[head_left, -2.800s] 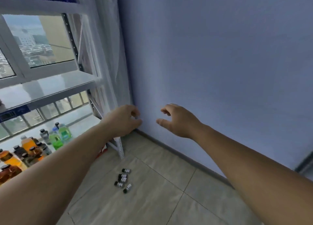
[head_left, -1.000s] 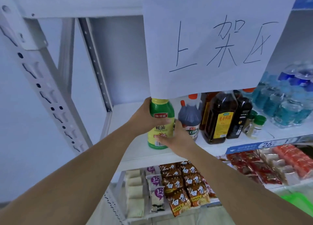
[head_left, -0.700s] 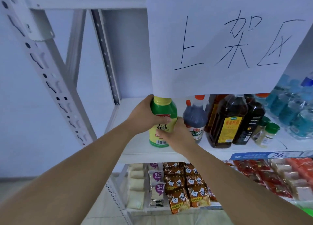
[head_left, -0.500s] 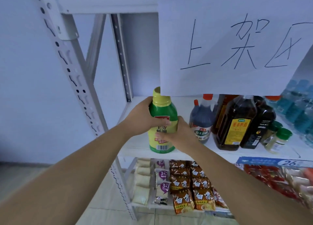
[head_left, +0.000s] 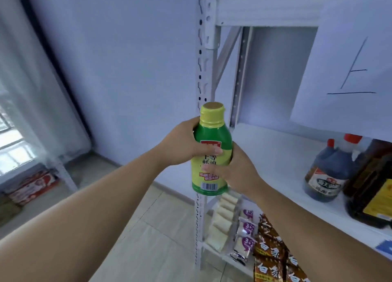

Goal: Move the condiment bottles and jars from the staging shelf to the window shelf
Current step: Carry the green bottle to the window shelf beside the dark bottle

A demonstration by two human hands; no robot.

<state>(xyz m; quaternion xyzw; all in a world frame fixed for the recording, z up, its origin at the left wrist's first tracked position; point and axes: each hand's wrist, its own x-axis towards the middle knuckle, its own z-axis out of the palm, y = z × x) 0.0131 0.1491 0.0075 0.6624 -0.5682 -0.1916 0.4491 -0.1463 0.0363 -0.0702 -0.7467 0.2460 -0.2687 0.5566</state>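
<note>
Grip: left hand [head_left: 182,147] and right hand [head_left: 238,170], fingers curled round the green-and-yellow plastic sauce bottle [head_left: 211,154].
Carry: keep it upright, clear of the white steel shelf post [head_left: 206,73].

1. One green bottle [head_left: 211,154] with a yellow cap, centre
2. Two hands: left hand [head_left: 182,145] and right hand [head_left: 237,171]
3. One dark sauce jug [head_left: 326,175] with a red cap, right
4. At least one brown oil bottle [head_left: 371,192], cropped at the right edge
5. One paper sign [head_left: 350,69], upper right
6. Three purple-labelled packets [head_left: 247,226], lower right
7. One red carton [head_left: 34,186], far left
</note>
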